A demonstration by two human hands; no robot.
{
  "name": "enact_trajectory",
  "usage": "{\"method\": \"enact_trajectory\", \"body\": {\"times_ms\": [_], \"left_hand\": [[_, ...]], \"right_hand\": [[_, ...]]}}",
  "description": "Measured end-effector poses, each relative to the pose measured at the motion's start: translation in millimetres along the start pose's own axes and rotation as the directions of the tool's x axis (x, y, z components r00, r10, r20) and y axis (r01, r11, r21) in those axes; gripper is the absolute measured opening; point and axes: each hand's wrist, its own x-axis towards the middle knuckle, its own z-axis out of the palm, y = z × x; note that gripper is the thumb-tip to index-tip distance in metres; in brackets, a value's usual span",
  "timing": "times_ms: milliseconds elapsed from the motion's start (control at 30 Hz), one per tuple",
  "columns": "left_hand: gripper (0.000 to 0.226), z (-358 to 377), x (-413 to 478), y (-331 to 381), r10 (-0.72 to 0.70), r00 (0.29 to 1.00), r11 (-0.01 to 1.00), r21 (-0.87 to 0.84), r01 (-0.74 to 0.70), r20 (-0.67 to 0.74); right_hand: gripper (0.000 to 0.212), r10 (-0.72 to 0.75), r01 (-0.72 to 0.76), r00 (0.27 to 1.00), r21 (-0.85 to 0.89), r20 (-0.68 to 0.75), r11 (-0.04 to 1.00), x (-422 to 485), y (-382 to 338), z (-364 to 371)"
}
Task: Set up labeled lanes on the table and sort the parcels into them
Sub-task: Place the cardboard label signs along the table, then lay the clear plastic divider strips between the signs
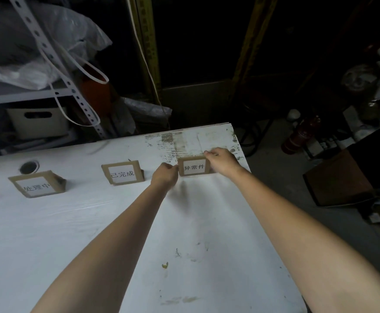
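Three cardboard label stands with white paper labels stand in a row near the far edge of the white table (94,222). The left stand (36,185) reads 处理中, the middle stand (123,174) reads 已完成, and the right stand (193,166) reads 异常件. My left hand (165,175) pinches the right stand's left edge. My right hand (221,161) grips its upper right corner. The stand sits upright on the table between both hands. No parcels are in view.
A round cable hole (29,167) is in the table at the far left. Behind stands a metal shelf (26,98) with plastic bags and a storage box. Cardboard boxes (340,177) and a red fire extinguisher (299,136) sit on the floor to the right.
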Motion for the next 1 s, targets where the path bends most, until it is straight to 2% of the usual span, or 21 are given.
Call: {"method": "enact_trajectory", "body": {"times_ms": [100, 233, 367, 467, 600, 767, 867, 1000], "left_hand": [[0.025, -24.3, -19.0, 15.5, 0.07, 0.997, 0.943, 0.323, -0.079, 0.039], [0.05, -69.4, -54.1, 30.4, 0.112, 0.989, 0.839, 0.524, -0.147, 0.098], [0.053, -134.8, -91.7, 36.8, 0.161, 0.982, 0.737, 0.651, -0.185, 0.096], [0.053, -192.2, -120.2, 31.2, 0.187, 0.982, 0.746, 0.649, -0.15, 0.012], [0.059, -271.1, -153.9, -1.4, 0.146, 0.981, 0.777, 0.629, -0.035, -0.127], [0.057, -366.3, -209.6, -58.7, 0.098, 0.967, 0.823, 0.565, 0.055, -0.236], [0.052, -433.9, -243.3, -116.7, 0.067, 0.947, 0.862, 0.497, 0.104, -0.314], [0.054, -525.0, -294.3, -206.3, -0.01, 0.915, 0.872, 0.444, 0.205, -0.402]], "right_hand": [[0.059, 0.011, -0.001, 0.998, -0.176, 0.058, 0.984, -8.7, -19.5, -23.1], [0.061, -0.029, 0.078, 0.993, -0.436, 0.117, 0.897, -33.1, -60.9, -49.4], [0.052, -0.099, 0.189, 0.977, -0.559, 0.187, 0.807, -66.1, -120.0, -54.3], [0.053, -0.138, 0.28, 0.95, -0.567, 0.281, 0.774, -91.5, -167.7, -45.8], [0.059, -0.218, 0.404, 0.894, -0.492, 0.391, 0.771, -132.2, -237.0, -13.0], [0.055, -0.324, 0.528, 0.843, -0.549, 0.428, 0.648, -181.6, -324.3, 61.1], [0.062, -0.371, 0.607, 0.792, -0.568, 0.484, 0.555, -221.4, -378.9, 123.6], [0.056, -0.427, 0.681, 0.732, -0.574, 0.531, 0.454, -284.6, -442.8, 217.0]]}}
